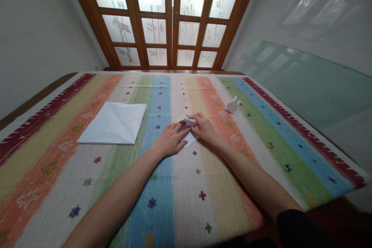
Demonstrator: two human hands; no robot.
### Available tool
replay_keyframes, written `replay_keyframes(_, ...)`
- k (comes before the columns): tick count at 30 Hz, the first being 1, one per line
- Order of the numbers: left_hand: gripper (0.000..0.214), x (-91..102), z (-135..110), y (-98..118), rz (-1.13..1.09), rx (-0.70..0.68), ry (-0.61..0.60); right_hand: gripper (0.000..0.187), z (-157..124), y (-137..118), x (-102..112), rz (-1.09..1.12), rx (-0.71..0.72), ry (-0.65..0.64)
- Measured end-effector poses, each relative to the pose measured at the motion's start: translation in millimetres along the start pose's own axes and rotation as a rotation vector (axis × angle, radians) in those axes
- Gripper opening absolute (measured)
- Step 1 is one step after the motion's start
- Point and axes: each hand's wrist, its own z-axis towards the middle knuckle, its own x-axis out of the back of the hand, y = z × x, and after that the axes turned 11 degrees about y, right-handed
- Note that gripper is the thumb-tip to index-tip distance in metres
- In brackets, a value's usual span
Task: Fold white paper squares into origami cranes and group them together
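Observation:
A small piece of folded white paper (190,138) lies on the striped tablecloth (186,186) in the middle of the head view. My left hand (171,139) grips its left side, fingers curled over it and thumb low near its front point. From the other side my right hand (205,128) pinches the upper part, where a greyish flap stands up in shadow. Both hands are closed on the same paper, and the fingers hide much of its folds. To the right sits a small folded paper figure (232,105), shaped like a bird, apart from my hands.
A stack of white square paper sheets (113,124) lies on the cloth to the left, its top sheet creased. Beyond the table's far edge stand wooden doors with frosted panes (174,27). A glass panel (305,85) leans along the right wall.

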Motion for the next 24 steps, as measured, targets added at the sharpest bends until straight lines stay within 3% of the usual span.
replay_keyframes(6,0.031,0.5,0,0,-0.014,-0.001,0.071,0.009,2,3,-2,0.009,-0.078,0.066)
replay_keyframes(10,0.020,-3.9,-2,-3,-0.056,0.125,0.277,0.015,1,8,-6,-0.021,-0.103,0.069)
replay_keyframes(13,0.028,-7.2,-1,-8,-0.062,0.207,0.392,0.013,-1,12,-7,-0.048,0.024,0.052)
replay_keyframes(15,0.037,-8.9,-1,-11,-0.078,0.164,0.336,0.013,-3,15,-5,-0.090,0.167,0.043)
replay_keyframes(20,0.037,-11.2,0,-12,-0.095,0.016,0.062,0.017,-8,23,-2,-0.197,0.528,-0.041)
replay_keyframes(24,0.040,-6.4,-1,-10,-0.115,-0.016,-0.039,0.022,-11,28,0,-0.204,0.637,-0.121)
